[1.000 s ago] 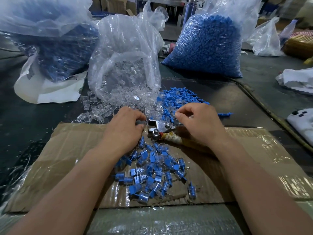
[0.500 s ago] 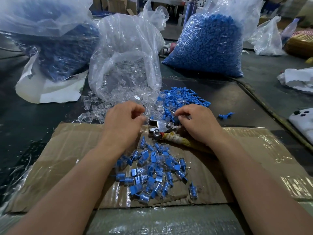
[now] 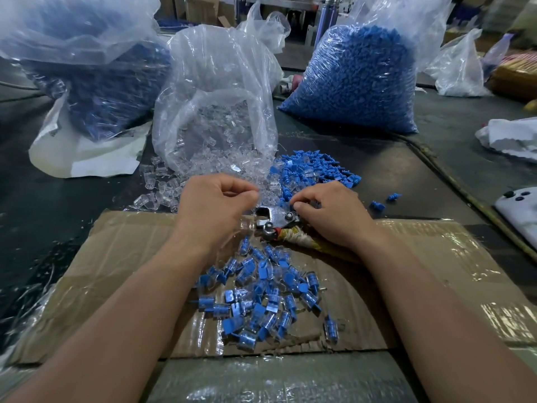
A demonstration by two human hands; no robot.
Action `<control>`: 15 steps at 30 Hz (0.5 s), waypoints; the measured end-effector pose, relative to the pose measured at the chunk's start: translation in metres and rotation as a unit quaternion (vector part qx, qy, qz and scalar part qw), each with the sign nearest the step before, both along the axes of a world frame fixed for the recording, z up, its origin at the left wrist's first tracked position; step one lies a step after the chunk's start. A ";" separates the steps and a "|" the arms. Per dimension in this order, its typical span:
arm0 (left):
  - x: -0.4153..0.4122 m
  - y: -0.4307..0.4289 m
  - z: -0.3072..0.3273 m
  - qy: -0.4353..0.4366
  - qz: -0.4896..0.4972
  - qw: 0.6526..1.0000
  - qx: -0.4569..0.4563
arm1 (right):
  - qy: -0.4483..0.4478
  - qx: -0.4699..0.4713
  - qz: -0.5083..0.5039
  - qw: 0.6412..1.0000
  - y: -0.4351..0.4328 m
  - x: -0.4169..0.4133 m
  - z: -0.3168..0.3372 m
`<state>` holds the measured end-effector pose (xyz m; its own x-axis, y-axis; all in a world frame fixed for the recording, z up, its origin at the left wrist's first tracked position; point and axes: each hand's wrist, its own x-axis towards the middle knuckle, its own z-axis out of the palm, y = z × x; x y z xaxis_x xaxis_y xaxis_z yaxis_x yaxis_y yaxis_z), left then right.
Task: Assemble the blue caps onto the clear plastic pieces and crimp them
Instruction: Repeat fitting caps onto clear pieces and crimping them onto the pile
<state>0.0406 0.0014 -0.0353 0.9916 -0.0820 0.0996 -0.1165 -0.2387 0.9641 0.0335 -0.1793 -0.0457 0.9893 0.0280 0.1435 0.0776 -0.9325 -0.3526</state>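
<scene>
- Left hand (image 3: pixel 216 207): fingers curled, thumb tip against forefinger. Cannot tell whether anything sits between them, as clear litter lies behind.
- Right hand (image 3: pixel 334 216): fingers curled, tips pinching a blue cap (image 3: pixel 287 200) that is mostly covered by the fingers.
- Crimping tool (image 3: pixel 276 219) lies between the two hands. The metal head shows, and the wrapped handle runs under the right hand with its end hidden.
- Far right of the right hand: white device (image 3: pixel 520 210), cut off by the frame edge.
- Just beyond the left hand: open clear bag (image 3: pixel 215 82) holding clear plastic pieces (image 3: pixel 220 135), some spilled out at its mouth.
- Just beyond the right hand: loose pile of blue caps (image 3: pixel 313 167). Farther off is a full bag of caps (image 3: pixel 357 80).
- Far beyond the left hand: third bag (image 3: pixel 96 82) with bluish contents, too hazy to name.
- Nearer than both hands, between the forearms: heap of assembled pieces (image 3: pixel 261 292) on taped cardboard (image 3: pixel 116 257) on the table (image 3: pixel 392 170).
</scene>
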 end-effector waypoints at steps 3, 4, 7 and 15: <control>0.000 0.000 0.001 0.025 -0.001 1.000 -0.016 | 0.000 -0.014 -0.002 1.000 0.001 -0.001 0.000; 0.000 0.001 0.001 0.038 -0.005 0.999 -0.031 | 0.002 -0.026 -0.003 1.000 0.001 -0.001 0.000; -0.001 0.001 0.002 0.068 -0.013 0.996 -0.051 | 0.009 -0.053 -0.012 0.998 0.001 0.000 0.000; 0.001 0.001 0.000 0.070 -0.021 0.996 -0.054 | -0.019 -0.006 -0.025 1.000 0.000 -0.002 0.001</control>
<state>0.0411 0.0023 -0.0351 0.9924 -0.1199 -0.0280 0.0123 -0.1296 0.9915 0.0316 -0.1794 -0.0451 0.9835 -0.0188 0.1801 0.0442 -0.9397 -0.3391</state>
